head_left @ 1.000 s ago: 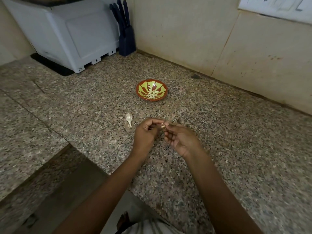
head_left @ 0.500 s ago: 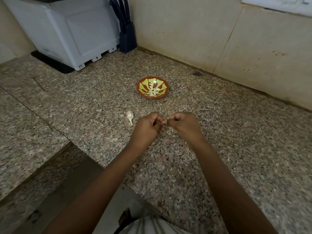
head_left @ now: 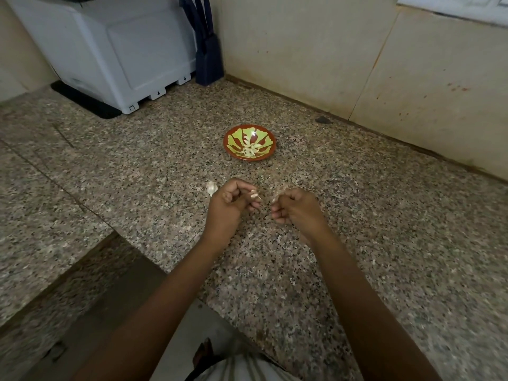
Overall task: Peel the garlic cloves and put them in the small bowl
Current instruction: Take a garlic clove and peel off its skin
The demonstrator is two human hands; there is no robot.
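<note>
In the head view, a small bowl (head_left: 227, 146), red with green patterning, is seen standing on a granite countertop (head_left: 357, 215), and pale peeled cloves (head_left: 251, 148) are heaped at its centre. Nearer the person than the bowl, both hands are held just above the counter, close together but apart.

The left hand (head_left: 231, 205) is placed below and slightly left of the bowl. A garlic clove (head_left: 254, 194) is pinched between its thumb and curled fingers, with a thin wisp of skin projecting from it.

The right hand (head_left: 299, 210) is placed below and right of the bowl, its fingers curled tightly inward. Whether a scrap of skin is held at its thumb tip cannot be told.

A pale garlic piece (head_left: 211, 188) lies on the counter below and left of the bowl, just beside the left hand's knuckles.

Well beyond the bowl to the left, a white appliance (head_left: 110, 50) and a dark knife block (head_left: 208, 53) are set against the wall (head_left: 302, 50).
</note>
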